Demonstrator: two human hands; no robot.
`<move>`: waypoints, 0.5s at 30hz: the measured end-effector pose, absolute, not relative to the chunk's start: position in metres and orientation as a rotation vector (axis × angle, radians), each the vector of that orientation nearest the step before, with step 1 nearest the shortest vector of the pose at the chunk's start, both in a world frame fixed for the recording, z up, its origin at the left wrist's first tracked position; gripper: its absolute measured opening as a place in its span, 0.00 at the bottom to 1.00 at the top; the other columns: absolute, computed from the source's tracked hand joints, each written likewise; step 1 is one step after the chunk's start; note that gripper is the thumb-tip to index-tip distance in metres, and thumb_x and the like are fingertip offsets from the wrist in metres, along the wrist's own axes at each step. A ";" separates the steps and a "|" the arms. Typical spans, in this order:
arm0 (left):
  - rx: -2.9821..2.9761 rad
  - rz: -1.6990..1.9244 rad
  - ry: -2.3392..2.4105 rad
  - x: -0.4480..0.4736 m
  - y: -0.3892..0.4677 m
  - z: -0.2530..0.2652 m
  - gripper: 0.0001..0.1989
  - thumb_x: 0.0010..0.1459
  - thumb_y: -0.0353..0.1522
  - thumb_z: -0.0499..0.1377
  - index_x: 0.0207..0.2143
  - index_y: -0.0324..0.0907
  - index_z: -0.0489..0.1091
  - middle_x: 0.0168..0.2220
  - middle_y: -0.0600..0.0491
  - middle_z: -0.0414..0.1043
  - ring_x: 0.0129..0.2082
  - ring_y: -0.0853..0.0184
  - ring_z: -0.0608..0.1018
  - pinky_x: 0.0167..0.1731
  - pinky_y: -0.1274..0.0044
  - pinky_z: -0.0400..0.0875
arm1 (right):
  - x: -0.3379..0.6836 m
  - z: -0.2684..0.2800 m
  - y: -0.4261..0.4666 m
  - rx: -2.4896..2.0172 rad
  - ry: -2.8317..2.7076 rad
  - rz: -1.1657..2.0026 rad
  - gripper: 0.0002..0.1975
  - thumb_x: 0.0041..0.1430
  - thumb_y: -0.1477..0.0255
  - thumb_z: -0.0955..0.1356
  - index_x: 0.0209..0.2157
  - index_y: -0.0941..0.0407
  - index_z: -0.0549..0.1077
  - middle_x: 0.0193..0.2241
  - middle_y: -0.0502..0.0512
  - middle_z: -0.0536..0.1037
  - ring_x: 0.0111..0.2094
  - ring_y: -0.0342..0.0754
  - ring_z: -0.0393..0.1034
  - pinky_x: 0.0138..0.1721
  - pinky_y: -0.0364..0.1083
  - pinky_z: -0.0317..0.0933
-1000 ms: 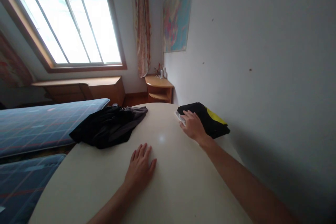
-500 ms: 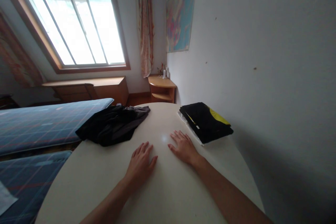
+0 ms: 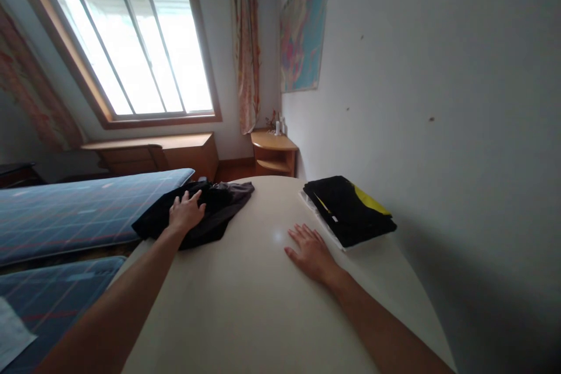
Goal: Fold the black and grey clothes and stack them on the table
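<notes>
On the left side of the white round table lies a crumpled heap of black and dark grey clothing. My left hand is over this heap, fingers spread; whether it presses on the cloth I cannot tell. My right hand lies flat on the tabletop with its fingers apart and holds nothing. Just beyond it, at the table's right, rests a neat stack of folded black clothes with a yellow patch and a white layer at the bottom.
Blue plaid mattresses stand along the table's left, with a white sheet or paper on the nearer one. A bare wall runs along the right. Behind are a wooden corner shelf, a desk and a window.
My left hand has moved from the tabletop forward and left onto the dark clothing heap. My right hand stays on the table. The view has shifted slightly.
</notes>
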State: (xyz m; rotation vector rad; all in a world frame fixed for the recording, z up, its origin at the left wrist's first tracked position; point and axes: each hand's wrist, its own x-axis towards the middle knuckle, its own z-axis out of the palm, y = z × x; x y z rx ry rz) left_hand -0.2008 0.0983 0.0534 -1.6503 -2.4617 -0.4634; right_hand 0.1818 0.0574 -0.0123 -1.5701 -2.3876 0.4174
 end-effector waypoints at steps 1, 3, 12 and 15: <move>-1.636 -0.471 -2.521 -0.208 0.100 0.051 0.29 0.62 0.40 0.55 0.65 0.43 0.63 0.64 0.38 0.63 0.62 0.42 0.67 0.56 0.55 0.64 | 0.182 -0.013 0.058 -1.571 -2.387 0.416 0.32 0.65 0.55 0.61 0.66 0.55 0.62 0.69 0.58 0.55 0.70 0.54 0.44 0.69 0.55 0.35; -1.616 -0.504 -2.576 -0.217 0.100 0.046 0.26 0.62 0.39 0.54 0.61 0.40 0.68 0.57 0.37 0.71 0.55 0.43 0.74 0.51 0.57 0.69 | 0.182 -0.014 0.058 -1.566 -2.386 0.408 0.32 0.65 0.55 0.61 0.66 0.55 0.62 0.69 0.58 0.55 0.70 0.54 0.44 0.69 0.56 0.35; -1.288 -0.972 -2.489 -0.211 0.072 0.056 0.24 0.68 0.35 0.42 0.57 0.30 0.64 0.48 0.32 0.75 0.49 0.46 0.77 0.47 0.59 0.71 | 0.182 -0.014 0.058 -1.557 -2.389 0.382 0.32 0.65 0.55 0.61 0.66 0.55 0.63 0.69 0.59 0.56 0.70 0.55 0.45 0.68 0.56 0.37; -1.226 -1.103 -2.319 -0.198 0.051 0.065 0.21 0.68 0.35 0.40 0.56 0.32 0.61 0.55 0.32 0.68 0.58 0.50 0.71 0.56 0.60 0.66 | 0.182 -0.013 0.057 -1.557 -2.395 0.382 0.32 0.66 0.55 0.61 0.65 0.55 0.63 0.69 0.59 0.56 0.70 0.56 0.45 0.68 0.57 0.37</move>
